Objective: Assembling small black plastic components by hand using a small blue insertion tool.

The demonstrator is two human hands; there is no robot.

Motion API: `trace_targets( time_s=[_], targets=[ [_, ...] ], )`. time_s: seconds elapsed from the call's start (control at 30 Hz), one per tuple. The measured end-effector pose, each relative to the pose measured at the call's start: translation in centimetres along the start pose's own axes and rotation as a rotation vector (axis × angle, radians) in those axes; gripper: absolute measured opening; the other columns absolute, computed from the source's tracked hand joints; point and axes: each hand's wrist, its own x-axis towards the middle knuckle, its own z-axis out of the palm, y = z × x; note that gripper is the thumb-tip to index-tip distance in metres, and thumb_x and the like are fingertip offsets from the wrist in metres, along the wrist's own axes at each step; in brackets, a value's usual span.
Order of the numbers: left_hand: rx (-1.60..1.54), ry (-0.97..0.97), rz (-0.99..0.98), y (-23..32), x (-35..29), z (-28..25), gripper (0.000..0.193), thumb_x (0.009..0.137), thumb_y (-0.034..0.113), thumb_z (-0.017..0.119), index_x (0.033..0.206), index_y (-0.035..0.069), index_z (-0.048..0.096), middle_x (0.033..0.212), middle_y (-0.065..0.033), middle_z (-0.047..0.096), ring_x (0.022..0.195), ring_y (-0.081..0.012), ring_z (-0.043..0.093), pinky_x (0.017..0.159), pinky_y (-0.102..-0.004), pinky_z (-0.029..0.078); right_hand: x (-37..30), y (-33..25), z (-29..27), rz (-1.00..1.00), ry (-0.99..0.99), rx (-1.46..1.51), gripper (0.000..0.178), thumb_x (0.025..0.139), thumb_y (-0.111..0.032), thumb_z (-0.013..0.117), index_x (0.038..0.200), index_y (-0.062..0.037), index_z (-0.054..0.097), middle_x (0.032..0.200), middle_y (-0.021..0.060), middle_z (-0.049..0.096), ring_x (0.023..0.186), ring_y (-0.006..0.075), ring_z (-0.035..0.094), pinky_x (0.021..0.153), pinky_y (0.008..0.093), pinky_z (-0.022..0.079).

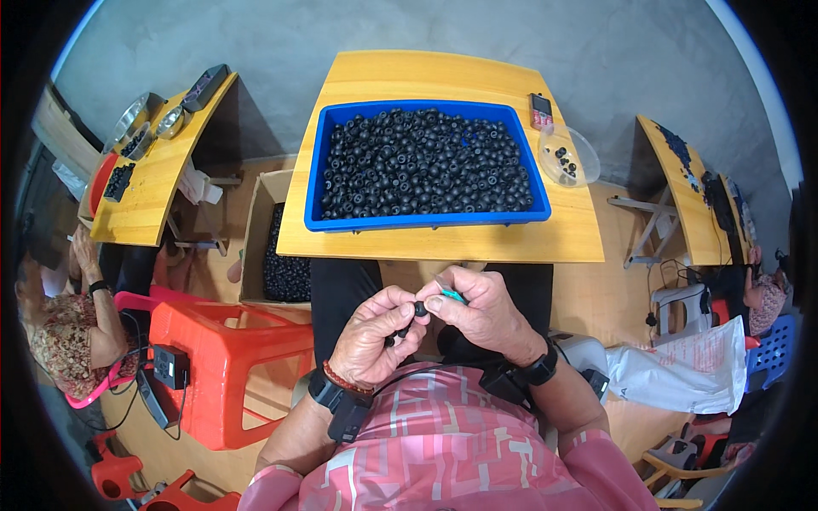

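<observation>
Between the fingertips of my left hand (371,337), a small round black part (420,309) is pinched, with more black pieces (395,337) tucked under those fingers. My right hand (484,313) is closed around a small teal-handled tool (453,295), its tip mostly hidden by the fingers. The right thumb and fingertips meet the black part, so both hands come together above my lap. Just beyond them, on a yellow wooden table (409,246), rests a blue tray (426,223) heaped with black, bead-like parts with holes (417,162).
A clear plastic bowl (582,162) with a few black parts overhangs the table's right edge, beside a small device (541,111). Left of my legs stand a cardboard box (254,255) of black parts and a red stool (213,366). A white sack (682,366) lies right; other people sit at both sides.
</observation>
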Motion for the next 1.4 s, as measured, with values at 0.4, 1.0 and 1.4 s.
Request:
trace_targets(
  time_s=[0.4,1.0,1.4],
  targets=[
    [0.002,0.025,0.147,0.7,0.0,-1.3,0.01,0.097,0.009,0.06,0.105,0.005,0.06,0.095,-0.0074,0.066,0.08,-0.0114,0.062,0.061,-0.0202,0.052,0.0,1.6,1.5,-0.085,0.007,-0.193,0.029,0.095,-0.014,0.059,0.119,0.0023,0.06,0.102,0.0133,0.067,0.091,0.0203,0.064,0.081,0.0318,0.05],
    [-0.029,-0.011,0.187,1.2,0.2,-1.9,0.012,0.095,0.005,0.059,0.107,0.002,0.059,0.093,-0.0077,0.064,0.072,-0.009,0.056,0.054,-0.0176,0.045,0.9,2.1,1.9,-0.363,0.014,-0.448,0.034,0.088,-0.009,0.066,0.121,-0.0013,0.059,0.082,0.0132,0.058,0.067,0.0297,0.061,0.058,0.0371,0.049],
    [-0.014,-0.037,0.206,1.5,0.2,-2.1,0.012,0.095,0.005,0.06,0.106,0.001,0.06,0.09,-0.0081,0.063,0.071,-0.0104,0.058,0.055,-0.0183,0.047,1.1,2.3,1.9,-0.309,-0.016,-0.424,0.03,0.09,-0.01,0.064,0.118,-0.0011,0.061,0.08,0.0128,0.058,0.069,0.0292,0.061,0.06,0.0371,0.049]
  ],
)
